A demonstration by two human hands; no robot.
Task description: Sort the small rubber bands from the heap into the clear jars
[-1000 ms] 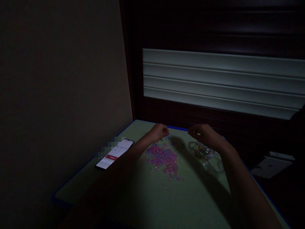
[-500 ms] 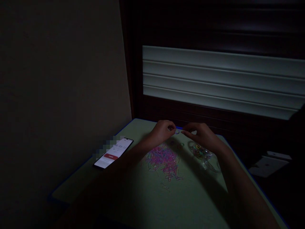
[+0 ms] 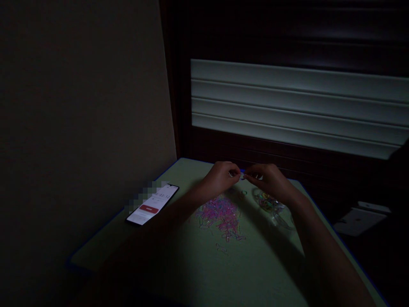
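Over the far part of the table, my left hand [image 3: 222, 175] pinches a small pale loop, which looks like an elastic band [image 3: 242, 176]. My right hand [image 3: 266, 177] is closed in a pinch at the other side of the same band, fingertips almost meeting those of the left. Below them on the table lies a loose heap of small pink, purple and multicoloured loops [image 3: 220, 215]. Beside my right wrist, a clear plastic container or bag [image 3: 281, 221] has coloured bands [image 3: 266, 200] at it. A small green ring [image 3: 244, 192] lies under the hands.
A phone [image 3: 153, 205] with a lit timer screen lies at the left on the pale green table [image 3: 204, 273], which has a blue edge. A wall rises at the left, and a dark panel with white slats [image 3: 287, 106] stands behind. White boxes [image 3: 362, 219] sit beyond the right edge.
My left hand has moved slightly right with the band, closing the gap to my right hand's fingertips. My right hand has hardly moved.
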